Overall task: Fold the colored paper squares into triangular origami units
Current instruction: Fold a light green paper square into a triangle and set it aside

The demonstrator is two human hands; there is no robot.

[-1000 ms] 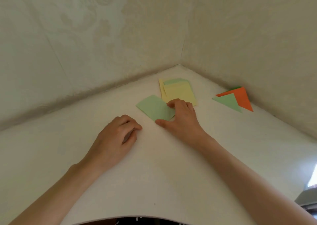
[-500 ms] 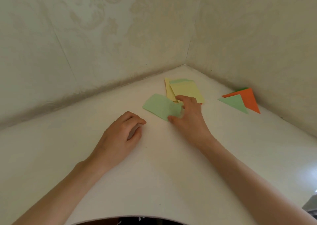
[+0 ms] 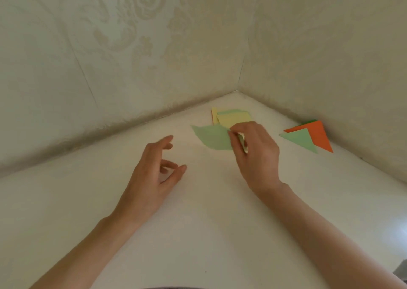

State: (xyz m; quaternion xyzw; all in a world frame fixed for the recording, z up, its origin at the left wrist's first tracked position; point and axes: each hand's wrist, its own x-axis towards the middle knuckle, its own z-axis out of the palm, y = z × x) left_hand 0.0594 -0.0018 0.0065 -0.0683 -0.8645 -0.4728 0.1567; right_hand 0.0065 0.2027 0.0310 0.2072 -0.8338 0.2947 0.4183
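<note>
Left hand [image 3: 154, 174] now raised, fingers spread; right hand [image 3: 253, 152] pinches green square [image 3: 212, 137]

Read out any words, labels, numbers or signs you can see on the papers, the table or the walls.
There is no readable text.
The green paper square pinched by the right hand, the yellow stack, the green triangle and the orange triangle are all plain coloured paper.
The walls show only a faint floral pattern, no writing.

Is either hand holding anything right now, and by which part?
The right hand pinches the light green paper square by its right edge. The left hand, fingers relaxed, holds nothing.
</note>
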